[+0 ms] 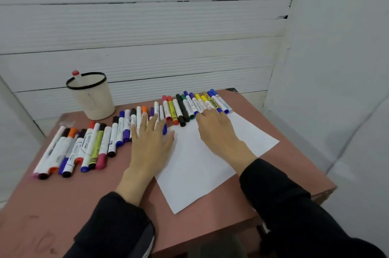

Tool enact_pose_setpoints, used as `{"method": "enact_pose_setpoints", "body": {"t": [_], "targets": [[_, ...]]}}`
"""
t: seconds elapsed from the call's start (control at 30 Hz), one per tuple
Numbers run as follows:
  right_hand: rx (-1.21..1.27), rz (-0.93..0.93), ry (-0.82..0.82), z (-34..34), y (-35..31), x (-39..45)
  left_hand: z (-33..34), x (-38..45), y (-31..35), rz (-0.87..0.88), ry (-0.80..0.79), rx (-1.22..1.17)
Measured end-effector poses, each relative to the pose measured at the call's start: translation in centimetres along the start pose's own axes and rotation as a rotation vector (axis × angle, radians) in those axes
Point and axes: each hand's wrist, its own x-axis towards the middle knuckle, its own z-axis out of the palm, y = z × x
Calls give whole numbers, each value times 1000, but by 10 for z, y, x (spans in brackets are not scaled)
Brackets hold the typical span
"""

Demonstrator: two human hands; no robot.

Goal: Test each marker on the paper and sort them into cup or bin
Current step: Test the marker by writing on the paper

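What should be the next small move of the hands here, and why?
Probably the right hand should curl its fingers round one marker of the row at its fingertips and lift it to the paper. Both hands lie flat with straight fingers and hold nothing, the left hand on markers and the paper's edge; the paper looks unmarked, and the cup holds only one marker.

Reddish-brown table (210, 211) against white ribbed wall panels (147, 32), dark gaps.

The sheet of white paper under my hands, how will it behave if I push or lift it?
The thin white paper sheet lies flat on the smooth reddish-brown table, so it would probably slide easily. Lifted by one corner, it would likely droop. It looks very light.
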Motion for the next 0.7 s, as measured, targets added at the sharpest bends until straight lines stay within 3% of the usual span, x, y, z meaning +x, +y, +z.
{"method": "enact_pose_setpoints", "body": {"t": [0.1, 0.2, 0.37, 0.7], "targets": [[9, 36, 40, 2, 5, 11, 7, -2, 0, 6, -35, 11], [48, 211, 111, 2, 26, 35, 10, -2, -3, -8, -57, -3], [133, 500, -26, 16, 56, 60, 10, -2, -3, -20, -62, -3], [198, 560, -147, 25, 67, 71, 8, -2, -1, -29, -79, -13]]}}
